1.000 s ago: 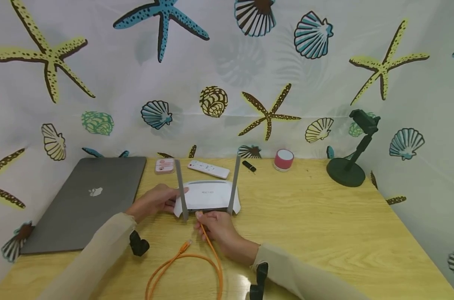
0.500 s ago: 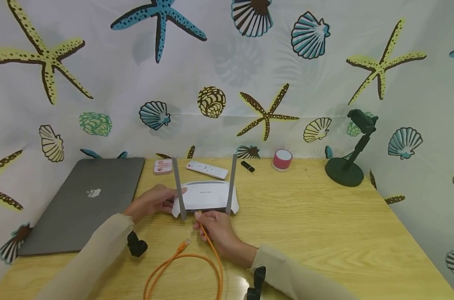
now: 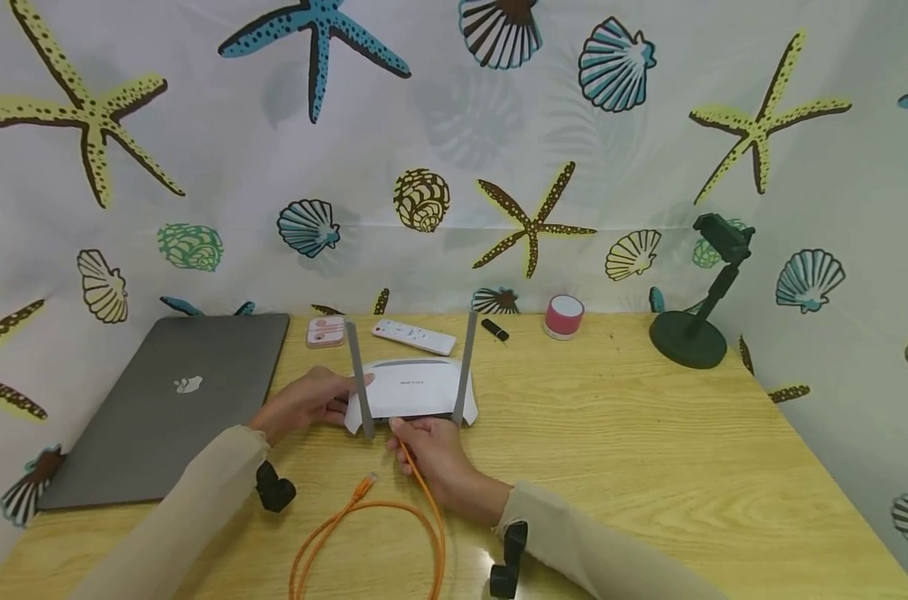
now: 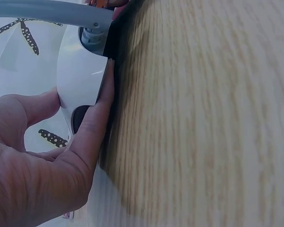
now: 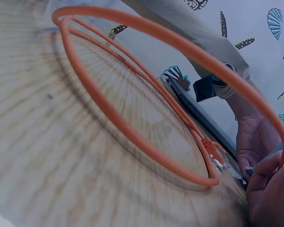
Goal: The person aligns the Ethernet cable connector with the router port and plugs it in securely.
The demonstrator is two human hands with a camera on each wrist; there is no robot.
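Note:
A white router [image 3: 416, 390] with two grey antennas lies on the wooden table, its port side facing me. My left hand [image 3: 313, 402] grips the router's left end, thumb on top and fingers along the underside, as the left wrist view of the router [image 4: 83, 71] shows. At the port edge my right hand [image 3: 437, 458] pinches one end of an orange Ethernet cable [image 3: 426, 492]; the plug itself is hidden by the fingers. The cable's other plug [image 3: 365, 486] lies free on the table in front of the router, and shows in the right wrist view beside the cable loop [image 5: 146, 146].
A closed grey laptop [image 3: 177, 408] lies to the left. Behind the router are boxed earphones [image 3: 326, 332], a white remote [image 3: 414, 337] and a black USB stick [image 3: 495, 330]. A pink-and-white round speaker [image 3: 564, 317] and a black stand [image 3: 689, 337] stand farther right.
The view shifts slightly. Both hands keep their holds on the router and the cable end, with the right fingertips staying at the port edge.

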